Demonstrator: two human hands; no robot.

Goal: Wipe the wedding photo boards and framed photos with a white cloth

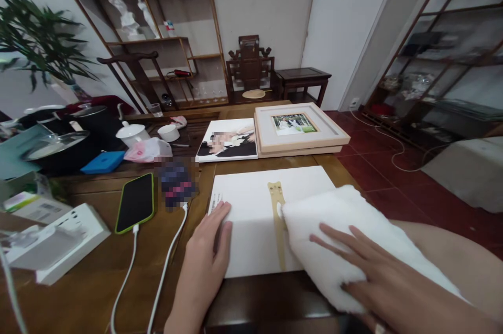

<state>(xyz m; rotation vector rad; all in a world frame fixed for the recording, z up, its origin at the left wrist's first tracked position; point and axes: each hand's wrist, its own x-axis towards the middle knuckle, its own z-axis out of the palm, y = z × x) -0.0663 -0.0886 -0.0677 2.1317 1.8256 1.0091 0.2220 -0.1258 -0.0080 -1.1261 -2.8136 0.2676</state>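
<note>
A flat white box with small print on its left side lies before me on the wooden table. My left hand rests along the box's left edge, its fingers stretched out and the thumb on top. On the box lies a slim, tan, tapering piece with a cat's head at its far end. Over the box's right part spreads a white fluffy cloth, partly touching the cat piece. My right hand grips this cloth from above, with fingers spread across it; the underside of the hand is hidden.
Behind the box are a photo print and stacked picture frames. To the left lie a phone on a cable, a blurred dark item and a power strip. Pots and a white teapot stand farther back.
</note>
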